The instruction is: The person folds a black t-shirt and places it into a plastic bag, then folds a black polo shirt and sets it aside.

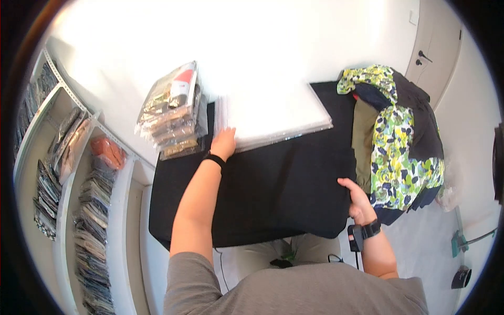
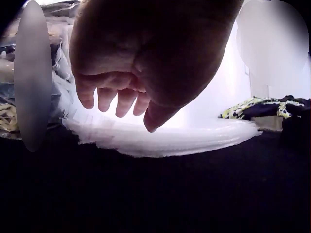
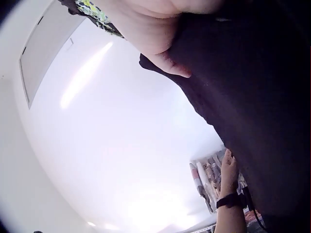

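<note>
At the left end of a stack of clear plastic bags (image 1: 278,118) is my left hand (image 1: 224,143), its fingers pointing down at the bags' edge. The left wrist view shows that hand (image 2: 146,73) from the palm side, the thumb apart from the loosely bent fingers and nothing gripped. Beside the right edge of the black-covered table (image 1: 262,194) is my right hand (image 1: 361,203), its thumb extended over the black cloth. In the right wrist view the thumb of the right hand (image 3: 155,39) overlaps the cloth, and most of its fingers are out of sight.
Bagged folded garments (image 1: 170,110) are piled at the table's back left. Floral and dark clothes (image 1: 399,142) lie heaped along the right side. Shelves (image 1: 63,205) with more packed garments stand at the left. A white wall is behind, with a door (image 1: 436,47) at the right.
</note>
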Action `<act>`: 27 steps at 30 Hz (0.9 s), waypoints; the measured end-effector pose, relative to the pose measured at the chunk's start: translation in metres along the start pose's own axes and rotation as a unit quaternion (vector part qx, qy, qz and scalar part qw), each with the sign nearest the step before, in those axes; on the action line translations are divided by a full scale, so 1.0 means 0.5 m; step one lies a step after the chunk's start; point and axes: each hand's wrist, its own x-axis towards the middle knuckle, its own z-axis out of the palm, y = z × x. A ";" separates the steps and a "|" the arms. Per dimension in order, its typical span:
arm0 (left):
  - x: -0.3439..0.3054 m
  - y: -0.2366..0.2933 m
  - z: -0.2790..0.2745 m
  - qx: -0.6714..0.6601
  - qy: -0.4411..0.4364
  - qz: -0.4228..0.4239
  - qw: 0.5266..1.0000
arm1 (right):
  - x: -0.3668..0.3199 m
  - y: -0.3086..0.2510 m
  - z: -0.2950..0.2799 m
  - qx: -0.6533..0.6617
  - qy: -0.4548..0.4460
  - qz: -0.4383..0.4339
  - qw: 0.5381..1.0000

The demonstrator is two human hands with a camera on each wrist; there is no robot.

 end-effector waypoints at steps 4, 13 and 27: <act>0.015 0.005 0.018 0.090 0.003 -0.018 0.996 | 0.001 -0.003 -0.003 -0.006 -0.005 -0.002 1.000; -0.004 0.035 -0.028 0.069 0.048 -0.019 0.996 | -0.005 -0.005 0.000 0.005 -0.016 0.004 1.000; -0.118 0.261 -0.107 0.019 -0.098 0.015 0.995 | -0.108 -0.010 -0.023 0.086 0.004 -0.152 0.985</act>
